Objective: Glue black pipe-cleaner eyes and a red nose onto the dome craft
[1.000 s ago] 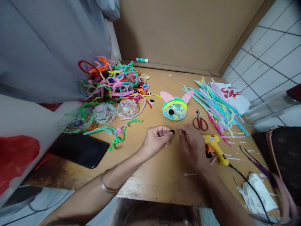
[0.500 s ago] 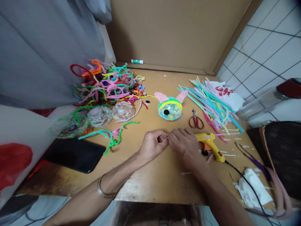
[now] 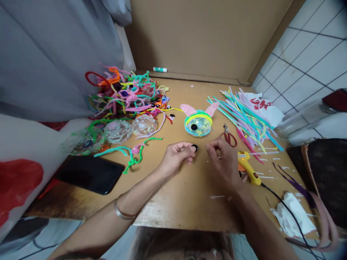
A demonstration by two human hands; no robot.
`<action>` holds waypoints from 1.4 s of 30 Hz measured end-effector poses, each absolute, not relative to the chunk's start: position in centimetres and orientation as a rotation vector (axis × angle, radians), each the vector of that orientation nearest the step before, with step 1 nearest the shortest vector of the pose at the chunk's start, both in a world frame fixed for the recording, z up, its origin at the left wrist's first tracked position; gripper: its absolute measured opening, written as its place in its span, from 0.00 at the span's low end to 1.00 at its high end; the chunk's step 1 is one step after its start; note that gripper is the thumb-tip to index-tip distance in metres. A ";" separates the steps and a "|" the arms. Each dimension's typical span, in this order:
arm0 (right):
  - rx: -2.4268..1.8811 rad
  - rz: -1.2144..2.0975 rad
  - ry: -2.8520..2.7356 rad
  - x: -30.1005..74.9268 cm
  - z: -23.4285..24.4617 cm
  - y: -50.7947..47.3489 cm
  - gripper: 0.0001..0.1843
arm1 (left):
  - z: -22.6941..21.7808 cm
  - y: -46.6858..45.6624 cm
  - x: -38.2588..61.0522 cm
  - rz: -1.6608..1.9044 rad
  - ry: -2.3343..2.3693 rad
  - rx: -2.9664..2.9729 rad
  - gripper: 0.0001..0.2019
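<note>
a worn brown tabletop (image 3: 173,202) is backed by a cardboard panel (image 3: 200,36). white tiled flooring (image 3: 311,54) is seen at the right, and grey cloth (image 3: 54,54) is hung at the left.

Both forearms bare, no sleeves in sight; a thin silver bangle (image 3: 122,213) circles the wrist above the left hand (image 3: 177,155).

The small black piece (image 3: 194,147) pinched at the left hand (image 3: 177,157) fingertips is too tiny to read. The right hand (image 3: 223,164) covers the nose of the yellow glue gun (image 3: 248,166), and its pinched fingertips possibly hold something, too small to tell. The brown bag (image 3: 322,173) runs off the right edge; the clear domes (image 3: 119,130) at left blur.
</note>
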State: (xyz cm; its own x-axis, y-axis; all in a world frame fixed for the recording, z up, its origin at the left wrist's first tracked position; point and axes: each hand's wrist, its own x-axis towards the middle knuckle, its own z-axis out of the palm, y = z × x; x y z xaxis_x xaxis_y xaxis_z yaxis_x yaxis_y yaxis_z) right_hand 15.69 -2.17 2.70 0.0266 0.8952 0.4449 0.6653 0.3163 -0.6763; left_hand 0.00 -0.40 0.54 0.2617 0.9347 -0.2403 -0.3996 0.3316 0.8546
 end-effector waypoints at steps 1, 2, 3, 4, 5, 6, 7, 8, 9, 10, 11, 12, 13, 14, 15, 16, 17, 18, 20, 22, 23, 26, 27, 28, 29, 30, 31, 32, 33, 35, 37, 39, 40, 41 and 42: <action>-1.400 0.336 -1.735 15.6 2.6 -2.2 0.10 | 0.6 -0.4 0.0 1.028 0.854 0.737 0.16; -1.386 0.347 -1.757 15.5 2.5 -2.2 0.08 | 0.7 -0.4 0.0 1.029 0.845 0.722 0.16; -1.377 0.364 -1.771 15.4 2.5 -2.2 0.07 | 0.8 -0.4 0.0 1.028 0.838 0.712 0.15; -1.373 0.383 -1.776 15.3 2.5 -2.3 0.06 | 0.9 -0.4 -0.1 1.027 0.834 0.705 0.15; -1.373 0.401 -1.777 15.2 2.4 -2.3 0.05 | 0.9 -0.4 -0.1 1.026 0.833 0.700 0.15; -1.377 0.416 -1.774 15.2 2.4 -2.4 0.04 | 0.9 -0.5 -0.1 1.024 0.833 0.698 0.15; -1.383 0.434 -1.771 15.2 2.4 -2.4 0.05 | 0.9 -0.5 -0.1 1.024 0.835 0.700 0.14; -1.389 0.455 -1.769 15.2 2.4 -2.5 0.05 | 0.9 -0.5 -0.1 1.025 0.837 0.707 0.14; -1.391 0.478 -1.765 15.2 2.4 -2.5 0.06 | 0.8 -0.5 0.0 1.030 0.838 0.720 0.14; -1.387 0.502 -1.763 15.2 2.4 -2.5 0.07 | 0.7 -0.6 0.0 1.039 0.839 0.737 0.14; -1.377 0.522 -1.766 15.2 2.3 -2.5 0.09 | 0.6 -0.6 0.0 1.049 0.840 0.761 0.14; -1.360 0.538 -1.774 15.2 2.3 -2.5 0.10 | 0.5 -0.6 0.0 1.061 0.843 0.790 0.13; -1.344 0.549 -1.785 15.2 2.3 -2.5 0.11 | 0.4 -0.7 0.1 1.074 0.849 0.821 0.13; -1.334 0.551 -1.790 15.2 2.3 -2.6 0.12 | 0.3 -0.7 0.1 1.086 0.855 0.852 0.12; -1.330 0.553 -1.789 15.1 2.4 -2.6 0.11 | 0.3 -0.7 0.1 1.100 0.866 0.880 0.12; -1.334 0.566 -1.778 15.0 2.4 -2.7 0.11 | 0.3 -0.8 0.2 1.111 0.878 0.907 0.12; -1.345 0.592 -1.751 14.9 2.4 -2.8 0.10 | 0.3 -0.8 0.2 1.122 0.893 0.929 0.13; -1.362 0.633 -1.709 14.7 2.3 -2.8 0.10 | 0.3 -0.8 0.2 1.134 0.908 0.950 0.13; -1.388 0.758 -1.577 14.5 2.2 -2.8 0.10 | 0.2 -0.9 0.3 1.156 0.937 0.985 0.13; -1.378 0.925 -1.408 14.3 1.9 -2.7 0.11 | 0.1 -0.9 0.3 1.178 0.963 1.008 0.13; -1.362 1.001 -1.327 14.3 1.8 -2.6 0.12 | 0.1 -1.0 0.3 1.187 0.973 1.014 0.13; -1.328 1.136 -1.180 14.1 1.6 -2.4 0.13 | -0.1 -1.2 0.4 1.184 0.994 1.042 0.13; -1.331 1.136 -1.163 14.1 1.7 -2.3 0.13 | -0.1 -1.3 0.4 1.178 0.993 1.058 0.13; -1.339 1.116 -1.156 14.0 1.7 -2.3 0.12 | -0.1 -1.4 0.4 1.173 0.989 1.076 0.13; -1.348 1.081 -1.160 14.0 1.8 -2.4 0.12 | -0.1 -1.5 0.4 1.169 0.986 1.092 0.13; -1.360 1.035 -1.169 13.9 1.9 -2.4 0.11 | -0.1 -1.6 0.4 1.164 0.984 1.107 0.14; -1.375 0.987 -1.182 13.8 1.9 -2.5 0.10 | 0.0 -1.6 0.4 1.165 0.983 1.121 0.14; -1.388 0.943 -1.200 13.8 2.0 -2.5 0.10 | 0.0 -1.6 0.4 1.169 0.985 1.137 0.15; -1.400 0.909 -1.217 13.8 2.0 -2.5 0.10 | 0.0 -1.6 0.4 1.177 0.994 1.155 0.15; -1.427 0.862 -1.252 13.8 2.0 -2.6 0.10 | 0.0 -1.6 0.2 1.195 1.015 1.210 0.15; -1.451 0.821 -1.293 13.9 2.0 -2.7 0.10 | 0.1 -1.5 0.1 1.209 1.051 1.297 0.14; -1.468 0.769 -1.347 14.0 2.1 -2.7 0.10 | 0.3 -1.6 -0.1 1.218 1.098 1.422 0.12; -1.469 0.737 -1.382 14.0 2.1 -2.8 0.10 | 0.4 -1.6 -0.1 1.227 1.118 1.489 0.11; -1.467 0.701 -1.424 14.1 2.2 -2.8 0.09 | 0.4 -1.6 -0.2 1.237 1.136 1.550 0.10; -1.464 0.657 -1.470 14.1 2.2 -2.8 0.08 | 0.5 -1.6 -0.2 1.247 1.150 1.601 0.09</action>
State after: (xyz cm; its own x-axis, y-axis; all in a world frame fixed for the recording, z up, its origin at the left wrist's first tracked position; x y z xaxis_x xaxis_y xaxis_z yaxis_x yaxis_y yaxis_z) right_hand 14.06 -2.85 2.18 0.1412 0.9612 0.2371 0.4648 0.1471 -0.8731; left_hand -0.21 -1.63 0.51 0.1062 0.9587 0.2637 0.1849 -0.2796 0.9421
